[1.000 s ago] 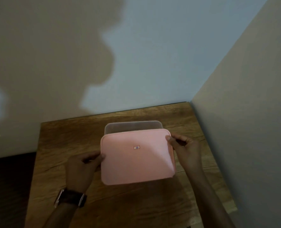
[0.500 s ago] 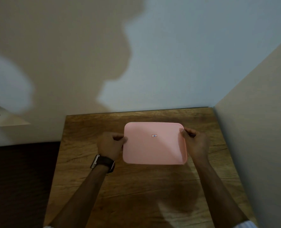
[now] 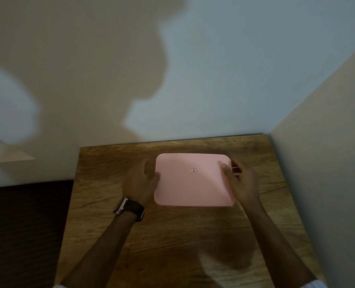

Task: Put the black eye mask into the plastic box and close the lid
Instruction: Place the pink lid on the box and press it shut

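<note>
- pink lid (image 3: 193, 179) sits flat over the plastic box, far-centre of wooden table (image 3: 172, 235); box body hidden under it
- eye mask not visible
- left hand (image 3: 140, 183) at lid's left edge, fingers loosely spread, fingertips touching the rim, not clamped
- right hand (image 3: 240, 181) at right edge, thumb on top of lid, fingers curled down the side, gripping it
- watch (image 3: 129, 208) on left wrist
- small label (image 3: 193, 170) at lid centre
</note>
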